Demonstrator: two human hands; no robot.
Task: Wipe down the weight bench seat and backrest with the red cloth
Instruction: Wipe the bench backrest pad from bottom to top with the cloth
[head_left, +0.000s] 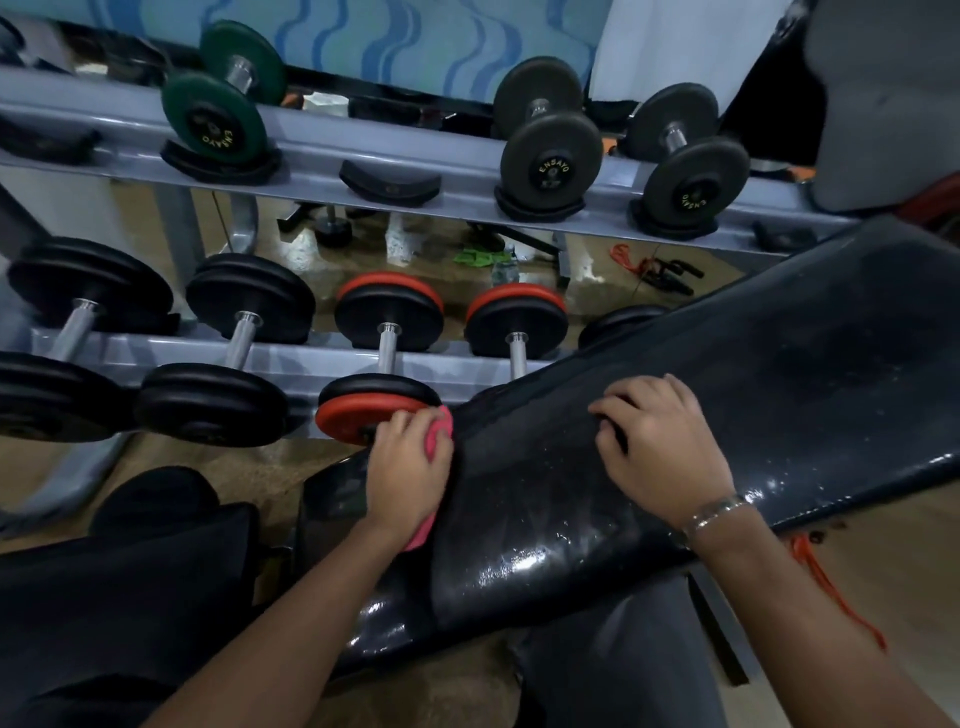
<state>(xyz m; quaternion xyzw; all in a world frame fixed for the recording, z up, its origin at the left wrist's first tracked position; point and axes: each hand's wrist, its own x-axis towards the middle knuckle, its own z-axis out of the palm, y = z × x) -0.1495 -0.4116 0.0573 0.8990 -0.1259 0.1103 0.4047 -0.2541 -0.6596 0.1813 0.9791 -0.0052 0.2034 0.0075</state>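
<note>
Two bare forearms reach in from the bottom edge of the view toward a black padded backrest (727, 415), which slopes up from the lower centre to the right edge and glistens with wet streaks. The left hand (408, 470) sits at the backrest's left edge, near its lower end. Its fingers are curled closed around the red cloth (439, 431), pressing it against the side of the pad; the cloth shows pinkish red above the knuckles and again below the heel of the hand. The right hand (657, 447) lies on top of the backrest, just across its width from the left hand. Its fingers (618, 405) are spread and bent, tips touching the vinyl, holding nothing. A metal bracelet (714, 512) circles the right wrist at the backrest's near edge.

Below the lower end of the backrest lies another glossy black pad, likely the seat (384, 618), partly hidden by the left forearm. Dark clothing fills the lower left corner.

Behind the bench stands a grey two-tier dumbbell rack (363, 150). On its lower tier, a black dumbbell with red plates (379, 410) lies just beside the left hand and cloth; whether they touch is unclear. A green dumbbell (218, 104) rests on the upper tier toward the left.
</note>
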